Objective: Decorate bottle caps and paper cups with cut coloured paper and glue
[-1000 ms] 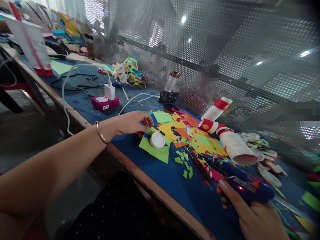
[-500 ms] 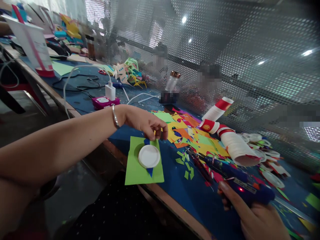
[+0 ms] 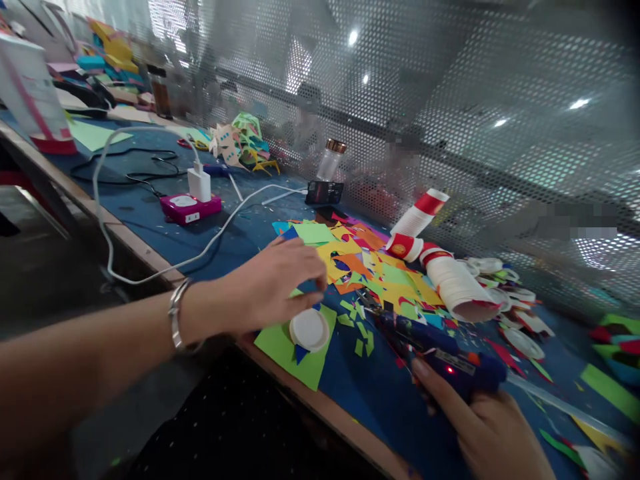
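My right hand [image 3: 493,423] is wrapped round the handle of a blue hot glue gun [image 3: 443,350], its red light lit and its nozzle toward the paper scraps. My left hand [image 3: 280,283], wearing a silver bracelet [image 3: 176,317], hovers over the far edge of a light green paper sheet [image 3: 295,363]. Its fingers are bent and slightly blurred, with thumb and fingers apart and nothing visible between them. On the sheet rests a round white paper disc [image 3: 310,330] with a raised rim; a blue paper point [image 3: 301,354] sticks out from under it.
Coloured paper scraps [image 3: 370,260] cover the middle of the blue table. Stacked paper cups [image 3: 460,290] lie to the right. A phone [image 3: 324,193] leans near a bottle [image 3: 331,160]. A white cable [image 3: 220,233] runs from a purple power strip [image 3: 193,210] past my left arm.
My left hand has come nearer and its thumb has moved away from the fingers. The green sheet has turned beneath the disc. My right hand keeps its grip on the glue gun.
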The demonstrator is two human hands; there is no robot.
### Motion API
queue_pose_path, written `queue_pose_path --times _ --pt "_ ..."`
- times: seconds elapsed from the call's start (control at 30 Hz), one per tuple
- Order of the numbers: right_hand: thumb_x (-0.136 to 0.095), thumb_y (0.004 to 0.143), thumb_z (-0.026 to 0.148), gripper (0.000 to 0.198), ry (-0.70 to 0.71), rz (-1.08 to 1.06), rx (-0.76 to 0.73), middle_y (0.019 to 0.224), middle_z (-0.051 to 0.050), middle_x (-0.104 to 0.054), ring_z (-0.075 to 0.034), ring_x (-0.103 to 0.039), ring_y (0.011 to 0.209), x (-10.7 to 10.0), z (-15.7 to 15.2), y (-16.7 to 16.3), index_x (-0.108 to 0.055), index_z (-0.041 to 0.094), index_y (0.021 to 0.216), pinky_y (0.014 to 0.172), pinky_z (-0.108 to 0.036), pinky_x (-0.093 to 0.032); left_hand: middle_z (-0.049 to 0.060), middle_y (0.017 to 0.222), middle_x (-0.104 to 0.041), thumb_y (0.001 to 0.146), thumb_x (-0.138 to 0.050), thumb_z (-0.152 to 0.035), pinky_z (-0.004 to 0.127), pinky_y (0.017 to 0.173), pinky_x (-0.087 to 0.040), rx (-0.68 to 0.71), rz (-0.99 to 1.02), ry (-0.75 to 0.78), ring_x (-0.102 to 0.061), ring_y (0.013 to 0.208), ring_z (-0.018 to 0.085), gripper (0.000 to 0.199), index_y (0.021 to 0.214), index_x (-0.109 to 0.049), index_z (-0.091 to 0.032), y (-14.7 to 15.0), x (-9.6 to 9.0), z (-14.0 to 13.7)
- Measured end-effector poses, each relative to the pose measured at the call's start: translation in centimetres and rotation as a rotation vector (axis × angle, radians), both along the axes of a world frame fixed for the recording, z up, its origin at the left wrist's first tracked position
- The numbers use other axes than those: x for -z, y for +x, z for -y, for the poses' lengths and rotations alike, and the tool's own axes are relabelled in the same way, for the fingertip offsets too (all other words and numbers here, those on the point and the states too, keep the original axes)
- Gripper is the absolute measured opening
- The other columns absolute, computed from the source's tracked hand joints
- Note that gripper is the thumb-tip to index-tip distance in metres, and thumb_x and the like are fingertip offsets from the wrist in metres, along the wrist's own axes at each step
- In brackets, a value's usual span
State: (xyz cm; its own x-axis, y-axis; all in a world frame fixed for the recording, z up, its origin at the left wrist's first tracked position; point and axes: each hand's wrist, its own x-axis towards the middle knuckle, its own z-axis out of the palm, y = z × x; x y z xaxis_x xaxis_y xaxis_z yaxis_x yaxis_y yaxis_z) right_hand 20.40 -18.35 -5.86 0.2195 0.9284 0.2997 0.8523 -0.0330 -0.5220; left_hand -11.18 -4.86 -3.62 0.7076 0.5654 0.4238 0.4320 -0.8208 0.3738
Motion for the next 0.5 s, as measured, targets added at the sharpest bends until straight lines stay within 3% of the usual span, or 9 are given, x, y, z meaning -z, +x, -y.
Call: queue_pose_path --times 0.13,0.2,0.33,0.5 --pt "-0.064 0.066 0.057 0.041 -0.081 0.123 -0.095 0.064 -0.01 -0.075 -0.037 -0.074 0.072 -0.7 -0.3 -1.0 -0.086 0.028 0.084 0.076 -0.048 -0.06 0.002 0.117 -0.067 0.098 -0.055 -0.045 0.043 0.101 -0.032 -0.023 -0.055 -0.032 -0.058 0.109 0.023 0.021 0.106 -0.063 -0.026 -1.7 2.2 3.1" --pt "-0.059 0.078 0.056 0.04 -0.116 0.08 -0.107 0.076 -0.011 -0.079 -0.035 -0.076 0.082 -1.2 -0.4 -2.2 -0.085 0.027 0.087 0.083 -0.047 -0.06 0.002 0.116 -0.067 0.096 -0.058 -0.051 0.043 0.1 -0.032 -0.078 -0.05 -0.083 -0.058 0.109 0.023 0.028 0.111 -0.061 -0.027 -1.7 2.8 3.7" --pt "-0.054 0.091 0.051 0.039 -0.182 -0.042 -0.226 0.106 -0.008 -0.08 -0.032 -0.073 0.104 -1.9 -0.8 -4.4 -0.081 0.029 0.108 0.094 -0.047 -0.057 0.001 0.111 -0.066 0.091 -0.061 -0.058 0.042 0.099 -0.035 -0.096 -0.023 -0.163 -0.059 0.106 0.023 0.035 0.107 -0.06 -0.027 -1.2 2.8 3.8" --pt "-0.059 0.091 0.05 0.035 -0.183 -0.015 -0.252 0.107 -0.009 -0.08 -0.032 -0.073 0.105 -1.8 -1.6 -4.8 -0.081 0.025 0.103 0.1 -0.05 -0.053 -0.001 0.107 -0.068 0.089 -0.067 -0.052 0.043 0.101 -0.033 -0.093 -0.043 -0.191 -0.059 0.107 0.023 0.028 0.102 -0.061 -0.028 -0.8 2.7 3.8"
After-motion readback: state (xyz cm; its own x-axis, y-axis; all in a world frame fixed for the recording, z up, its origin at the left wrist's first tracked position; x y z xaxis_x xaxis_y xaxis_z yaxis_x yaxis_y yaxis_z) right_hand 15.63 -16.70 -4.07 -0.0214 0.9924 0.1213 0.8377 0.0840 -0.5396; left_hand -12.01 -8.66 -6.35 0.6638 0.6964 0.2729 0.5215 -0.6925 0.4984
